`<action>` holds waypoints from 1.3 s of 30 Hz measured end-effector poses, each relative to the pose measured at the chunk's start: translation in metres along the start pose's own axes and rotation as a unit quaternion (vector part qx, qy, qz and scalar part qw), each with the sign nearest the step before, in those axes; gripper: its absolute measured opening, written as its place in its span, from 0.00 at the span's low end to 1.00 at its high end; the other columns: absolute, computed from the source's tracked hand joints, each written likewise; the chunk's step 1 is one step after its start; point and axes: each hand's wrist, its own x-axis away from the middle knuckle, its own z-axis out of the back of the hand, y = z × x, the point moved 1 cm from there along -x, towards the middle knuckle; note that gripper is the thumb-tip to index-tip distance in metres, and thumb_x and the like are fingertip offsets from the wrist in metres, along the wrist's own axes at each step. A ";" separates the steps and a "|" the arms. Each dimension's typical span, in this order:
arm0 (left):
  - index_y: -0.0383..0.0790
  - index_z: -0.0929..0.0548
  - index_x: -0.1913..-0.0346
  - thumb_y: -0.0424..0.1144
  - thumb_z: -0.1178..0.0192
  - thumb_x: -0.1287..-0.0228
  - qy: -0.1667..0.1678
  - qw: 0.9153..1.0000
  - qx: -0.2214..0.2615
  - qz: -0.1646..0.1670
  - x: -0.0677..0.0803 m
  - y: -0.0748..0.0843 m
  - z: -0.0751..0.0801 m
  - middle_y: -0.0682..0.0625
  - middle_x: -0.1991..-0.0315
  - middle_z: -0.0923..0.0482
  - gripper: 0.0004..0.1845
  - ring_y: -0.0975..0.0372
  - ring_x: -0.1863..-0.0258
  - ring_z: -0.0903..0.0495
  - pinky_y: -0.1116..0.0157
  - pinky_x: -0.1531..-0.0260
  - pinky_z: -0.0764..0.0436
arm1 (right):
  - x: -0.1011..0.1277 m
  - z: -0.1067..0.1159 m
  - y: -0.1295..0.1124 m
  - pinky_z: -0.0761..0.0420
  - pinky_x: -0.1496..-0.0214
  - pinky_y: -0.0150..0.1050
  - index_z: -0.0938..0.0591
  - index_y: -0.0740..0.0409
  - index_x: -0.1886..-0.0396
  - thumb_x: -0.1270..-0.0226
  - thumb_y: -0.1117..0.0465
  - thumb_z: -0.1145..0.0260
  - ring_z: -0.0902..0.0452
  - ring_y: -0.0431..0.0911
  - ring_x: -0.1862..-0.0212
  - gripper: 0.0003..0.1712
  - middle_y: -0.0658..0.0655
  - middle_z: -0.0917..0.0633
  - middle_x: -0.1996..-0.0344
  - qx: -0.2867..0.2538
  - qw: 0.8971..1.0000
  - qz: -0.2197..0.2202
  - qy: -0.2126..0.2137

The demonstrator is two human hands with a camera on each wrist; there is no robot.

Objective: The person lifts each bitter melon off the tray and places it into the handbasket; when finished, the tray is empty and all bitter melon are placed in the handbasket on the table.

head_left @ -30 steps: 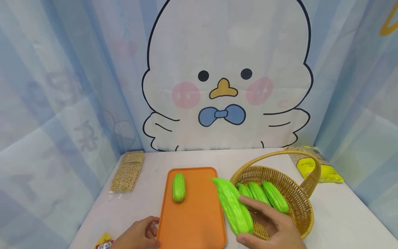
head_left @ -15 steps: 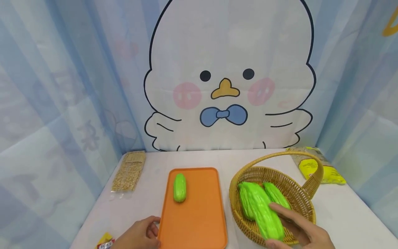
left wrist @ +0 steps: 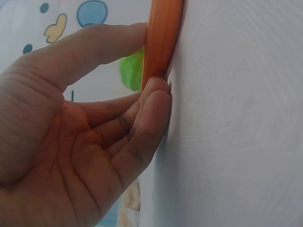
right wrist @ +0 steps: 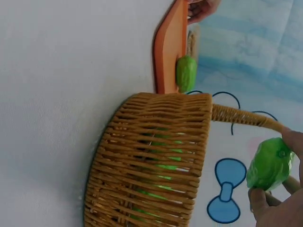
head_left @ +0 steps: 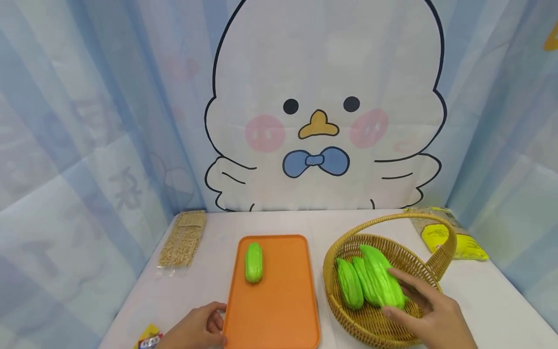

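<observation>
My right hand holds a green bitter melon between thumb and fingers, over the wicker basket. In the right wrist view the held melon shows beyond the basket's rim, clear of the weave. More bitter melons lie inside the basket, partly hidden behind the held one. At the left edge of an orange tray, my left hand pinches the side. The left wrist view shows its thumb on the tray's rim and its fingers curled against the lower edge. One shorter melon lies at the tray's upper left.
A bag of grains lies at the back left of the white table. Behind the basket, whose tall handle arches over it, is a yellow-labelled bag. A small yellow-red packet lies by the left hand. Printed curtains enclose the table.
My right hand has carried the bitter melon from beside the tray rightward over the basket, and now holds it over the basket's right part. The left hand has stayed at the tray edge.
</observation>
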 end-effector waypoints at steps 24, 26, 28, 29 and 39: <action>0.30 0.28 0.37 0.31 0.30 0.51 0.014 0.998 0.001 0.063 -0.001 0.005 -0.004 0.46 0.66 0.24 0.35 0.57 0.68 0.23 0.61 0.67 0.23 | -0.055 -0.029 0.054 0.20 0.50 0.43 0.25 0.53 0.33 0.49 0.43 0.22 0.23 0.63 0.43 0.44 0.67 0.28 0.35 0.009 0.993 -0.070 -0.098; 0.29 0.28 0.37 0.31 0.29 0.51 0.014 0.998 0.000 0.062 0.000 0.005 -0.004 0.46 0.66 0.25 0.35 0.57 0.68 0.23 0.61 0.67 0.23 | -0.056 -0.030 0.055 0.19 0.51 0.43 0.25 0.53 0.33 0.49 0.42 0.22 0.22 0.63 0.44 0.45 0.68 0.29 0.34 0.016 0.992 -0.072 -0.102; 0.30 0.28 0.37 0.31 0.29 0.51 0.015 0.998 0.001 0.063 0.000 0.005 -0.003 0.46 0.66 0.24 0.35 0.57 0.68 0.23 0.61 0.67 0.23 | -0.057 -0.031 0.056 0.19 0.51 0.43 0.25 0.53 0.33 0.50 0.42 0.22 0.22 0.62 0.44 0.45 0.68 0.29 0.34 0.023 0.991 -0.075 -0.105; 0.30 0.28 0.37 0.32 0.29 0.51 0.015 0.998 0.000 0.062 0.000 0.005 -0.003 0.46 0.66 0.24 0.35 0.57 0.68 0.23 0.61 0.67 0.23 | -0.057 -0.031 0.056 0.19 0.52 0.43 0.25 0.53 0.33 0.50 0.41 0.22 0.22 0.62 0.45 0.45 0.69 0.29 0.34 0.026 0.991 -0.077 -0.106; 0.30 0.28 0.37 0.34 0.27 0.50 0.020 0.998 -0.006 0.062 0.000 0.005 -0.002 0.47 0.66 0.24 0.36 0.57 0.68 0.23 0.60 0.66 0.23 | -0.058 -0.034 0.059 0.19 0.51 0.43 0.24 0.54 0.34 0.52 0.40 0.22 0.22 0.62 0.45 0.46 0.70 0.28 0.35 0.038 0.990 -0.073 -0.113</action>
